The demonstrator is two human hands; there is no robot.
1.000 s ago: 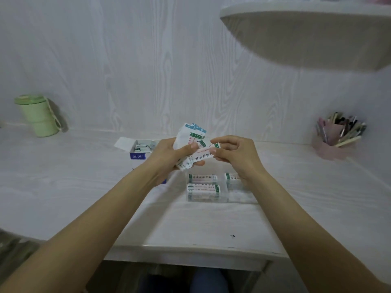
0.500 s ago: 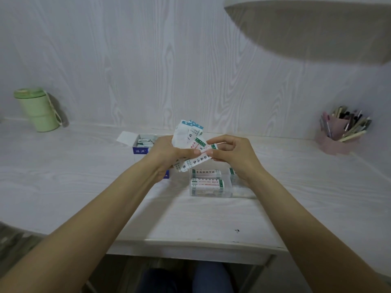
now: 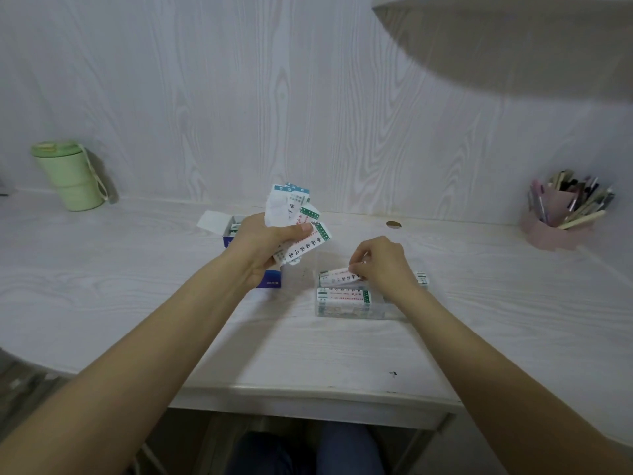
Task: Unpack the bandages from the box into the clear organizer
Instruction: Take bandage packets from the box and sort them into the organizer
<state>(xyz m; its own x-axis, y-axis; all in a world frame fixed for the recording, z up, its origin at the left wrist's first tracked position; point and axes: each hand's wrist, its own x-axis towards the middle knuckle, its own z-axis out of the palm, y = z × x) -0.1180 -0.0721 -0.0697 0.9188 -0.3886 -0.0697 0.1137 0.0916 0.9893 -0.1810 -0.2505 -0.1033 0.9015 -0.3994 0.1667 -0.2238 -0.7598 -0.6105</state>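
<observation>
My left hand (image 3: 262, 248) grips a fanned bunch of wrapped bandages (image 3: 298, 222) above the desk, thumb pressed across them. Behind that hand sits the blue and white bandage box (image 3: 228, 231), its flap open, with more bandages inside. The clear organizer (image 3: 346, 311) stands to the right, holding stacks of bandages in its compartments. My right hand (image 3: 380, 265) is down in the organizer's back left compartment, pinching a single bandage (image 3: 334, 277) that lies on the stack there.
A green lidded cup (image 3: 70, 176) stands at the back left by the wall. A pink holder full of pens (image 3: 561, 217) sits at the back right. A rounded shelf (image 3: 513, 36) overhangs the upper right. The desk's front edge (image 3: 308, 394) is near my knees.
My right hand has pulled one bandage from the bunch in my left hand and carried it down into the organizer. The left hand stays raised with the rest.
</observation>
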